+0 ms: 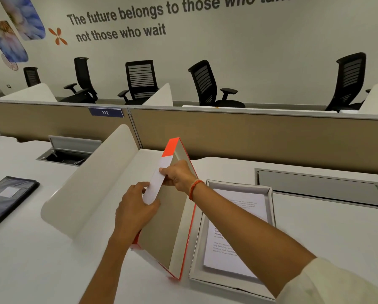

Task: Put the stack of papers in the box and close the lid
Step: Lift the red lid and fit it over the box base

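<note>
The stack of printed papers (234, 229) lies flat inside the open grey box (198, 249) on the white desk, right of centre. The lid (166, 218), orange and white outside and grey inside, stands tilted on its edge just left of the box, its hollow side facing the box. My left hand (137, 207) grips the lid's upper white rim from the left. My right hand (178, 174) holds the same rim a little higher, the forearm crossing over the box and hiding part of the papers.
A curved white divider (89, 185) rises directly left of the lid. A dark folder (6, 198) lies at the left desk edge. Cable trays (322, 189) are set into the desk behind the box. A beige partition (249, 132) closes off the back.
</note>
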The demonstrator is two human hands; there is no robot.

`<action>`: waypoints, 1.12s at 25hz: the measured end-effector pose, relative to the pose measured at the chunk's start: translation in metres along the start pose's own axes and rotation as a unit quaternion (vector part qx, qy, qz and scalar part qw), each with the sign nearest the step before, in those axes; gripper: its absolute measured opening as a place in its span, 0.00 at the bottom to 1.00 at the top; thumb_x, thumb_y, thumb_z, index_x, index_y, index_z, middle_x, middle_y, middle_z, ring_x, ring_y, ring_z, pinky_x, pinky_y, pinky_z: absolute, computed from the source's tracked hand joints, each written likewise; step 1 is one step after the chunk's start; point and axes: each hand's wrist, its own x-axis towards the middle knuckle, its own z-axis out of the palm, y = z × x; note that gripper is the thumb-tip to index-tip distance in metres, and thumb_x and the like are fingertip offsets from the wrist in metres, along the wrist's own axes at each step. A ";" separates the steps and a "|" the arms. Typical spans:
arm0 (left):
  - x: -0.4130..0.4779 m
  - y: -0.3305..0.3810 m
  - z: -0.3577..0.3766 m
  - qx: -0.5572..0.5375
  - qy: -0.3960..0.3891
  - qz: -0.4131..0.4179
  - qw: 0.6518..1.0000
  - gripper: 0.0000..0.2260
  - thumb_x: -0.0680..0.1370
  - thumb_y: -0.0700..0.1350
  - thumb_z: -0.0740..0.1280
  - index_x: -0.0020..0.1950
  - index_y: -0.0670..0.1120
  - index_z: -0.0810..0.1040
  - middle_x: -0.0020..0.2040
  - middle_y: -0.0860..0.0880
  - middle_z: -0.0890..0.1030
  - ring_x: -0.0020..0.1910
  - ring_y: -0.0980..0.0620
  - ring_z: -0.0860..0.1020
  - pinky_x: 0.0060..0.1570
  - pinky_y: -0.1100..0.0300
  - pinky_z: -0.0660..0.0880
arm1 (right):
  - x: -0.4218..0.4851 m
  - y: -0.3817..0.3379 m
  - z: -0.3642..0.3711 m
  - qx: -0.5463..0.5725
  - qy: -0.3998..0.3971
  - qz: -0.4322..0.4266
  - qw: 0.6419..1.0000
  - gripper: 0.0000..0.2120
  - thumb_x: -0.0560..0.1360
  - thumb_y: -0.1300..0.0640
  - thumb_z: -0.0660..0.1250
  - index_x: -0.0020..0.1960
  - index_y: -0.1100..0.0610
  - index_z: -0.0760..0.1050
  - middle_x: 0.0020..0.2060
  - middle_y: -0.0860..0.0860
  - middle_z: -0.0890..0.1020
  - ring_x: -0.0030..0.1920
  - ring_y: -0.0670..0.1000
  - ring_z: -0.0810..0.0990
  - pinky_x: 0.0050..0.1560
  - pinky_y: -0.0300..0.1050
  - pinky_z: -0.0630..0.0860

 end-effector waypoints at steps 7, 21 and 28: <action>0.024 -0.014 0.003 -0.269 -0.130 -0.154 0.942 0.31 0.76 0.66 0.53 0.71 0.47 0.68 0.70 0.44 0.73 0.63 0.40 0.76 0.61 0.41 0.73 | -0.014 -0.006 -0.026 0.001 0.009 0.001 1.000 0.17 0.75 0.69 0.68 0.62 0.69 0.72 0.60 0.64 0.79 0.59 0.64 0.80 0.51 0.54 0.81; 0.029 -0.042 0.113 -0.405 -0.258 -0.231 0.846 0.32 0.79 0.64 0.50 0.70 0.41 0.69 0.65 0.37 0.77 0.61 0.36 0.78 0.67 0.40 0.71 | -0.061 -0.026 -0.108 0.069 -0.027 -0.004 0.997 0.18 0.77 0.65 0.66 0.65 0.70 0.73 0.62 0.62 0.79 0.59 0.61 0.80 0.61 0.55 0.78; 0.029 -0.021 0.138 -0.482 -0.371 -0.242 0.756 0.36 0.72 0.72 0.54 0.57 0.44 0.81 0.50 0.39 0.85 0.49 0.38 0.84 0.50 0.43 0.80 | -0.080 -0.034 -0.152 0.139 -0.054 -0.012 0.989 0.16 0.79 0.65 0.63 0.65 0.70 0.72 0.49 0.58 0.82 0.48 0.54 0.82 0.62 0.53 0.75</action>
